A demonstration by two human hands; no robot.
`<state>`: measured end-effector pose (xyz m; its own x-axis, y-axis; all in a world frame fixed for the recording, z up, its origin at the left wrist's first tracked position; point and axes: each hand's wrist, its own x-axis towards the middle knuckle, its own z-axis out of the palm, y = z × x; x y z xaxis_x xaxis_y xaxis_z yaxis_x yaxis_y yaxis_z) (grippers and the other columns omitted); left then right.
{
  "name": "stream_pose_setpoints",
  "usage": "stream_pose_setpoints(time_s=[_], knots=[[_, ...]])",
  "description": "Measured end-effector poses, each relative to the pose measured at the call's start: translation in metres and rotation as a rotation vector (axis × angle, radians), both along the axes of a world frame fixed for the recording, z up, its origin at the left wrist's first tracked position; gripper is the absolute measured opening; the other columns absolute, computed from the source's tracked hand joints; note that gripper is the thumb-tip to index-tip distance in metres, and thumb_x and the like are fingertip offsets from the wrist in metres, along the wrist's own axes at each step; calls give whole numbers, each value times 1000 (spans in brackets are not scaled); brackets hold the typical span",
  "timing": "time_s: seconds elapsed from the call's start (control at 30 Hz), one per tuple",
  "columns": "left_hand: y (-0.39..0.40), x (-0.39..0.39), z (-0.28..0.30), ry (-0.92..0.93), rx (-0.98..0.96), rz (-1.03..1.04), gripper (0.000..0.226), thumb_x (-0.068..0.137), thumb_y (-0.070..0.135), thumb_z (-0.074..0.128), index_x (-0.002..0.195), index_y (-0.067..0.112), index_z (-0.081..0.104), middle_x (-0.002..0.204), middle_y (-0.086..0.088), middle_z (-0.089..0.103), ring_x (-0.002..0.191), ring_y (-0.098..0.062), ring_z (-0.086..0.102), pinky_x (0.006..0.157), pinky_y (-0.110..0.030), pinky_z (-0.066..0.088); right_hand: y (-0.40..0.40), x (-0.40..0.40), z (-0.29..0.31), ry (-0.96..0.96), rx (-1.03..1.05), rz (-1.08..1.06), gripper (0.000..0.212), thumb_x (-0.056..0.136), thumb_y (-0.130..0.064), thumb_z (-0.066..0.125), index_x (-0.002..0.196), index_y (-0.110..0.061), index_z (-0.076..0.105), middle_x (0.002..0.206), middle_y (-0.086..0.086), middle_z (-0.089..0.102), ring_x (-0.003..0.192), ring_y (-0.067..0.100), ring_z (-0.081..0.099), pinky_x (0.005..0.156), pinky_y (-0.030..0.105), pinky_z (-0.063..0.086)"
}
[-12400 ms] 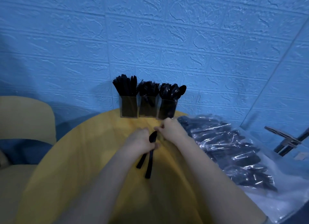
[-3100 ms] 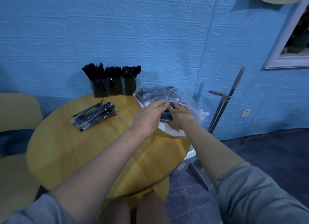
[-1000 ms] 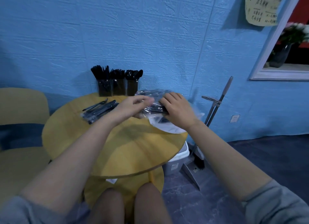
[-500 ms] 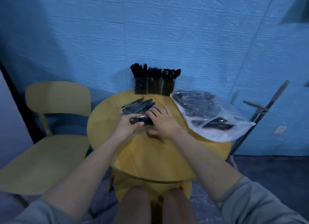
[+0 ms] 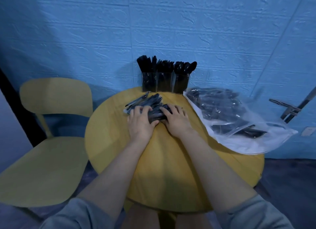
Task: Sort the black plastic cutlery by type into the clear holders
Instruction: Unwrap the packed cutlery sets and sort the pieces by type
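Under both hands (image 5: 159, 121), wrapped cutlery packets (image 5: 150, 107) lie partly hidden.

The round yellow wooden table (image 5: 171, 169) stands before the blue textured wall (image 5: 102, 32); three clear plastic holders (image 5: 165, 82) filled with black plastic cutlery sit side by side at its far edge; near them lies a pile of wrapped black cutlery packets (image 5: 145, 102); the left hand (image 5: 140, 121) and right hand (image 5: 176, 117) rest on that pile's near end; a large clear plastic bag of cutlery (image 5: 239, 122) lies at the table's right; a yellow chair (image 5: 47, 152) stands left.
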<state>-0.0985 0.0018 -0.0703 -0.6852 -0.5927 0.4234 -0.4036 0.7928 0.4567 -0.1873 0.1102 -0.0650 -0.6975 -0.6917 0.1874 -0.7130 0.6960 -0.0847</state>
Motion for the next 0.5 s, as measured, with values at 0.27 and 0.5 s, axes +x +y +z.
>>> stream_pose_setpoints(time_s=[0.27,0.5], knots=[[-10,-20,-5,221,326,-234,26,80,7,71,89,24,54,94,6,56,90,-10,55,81,-24,44,6,-7,0,43,-340,98,54,92,-29,58,142,-23,39,150,2,32,143,20,16,118,43,-1],[-9,-8,15,537,623,-390,32,78,5,73,95,27,56,94,10,64,85,1,62,77,-16,50,13,2,18,-47,-700,126,17,91,-24,60,102,-16,71,101,-2,67,101,14,55,101,37,39]])
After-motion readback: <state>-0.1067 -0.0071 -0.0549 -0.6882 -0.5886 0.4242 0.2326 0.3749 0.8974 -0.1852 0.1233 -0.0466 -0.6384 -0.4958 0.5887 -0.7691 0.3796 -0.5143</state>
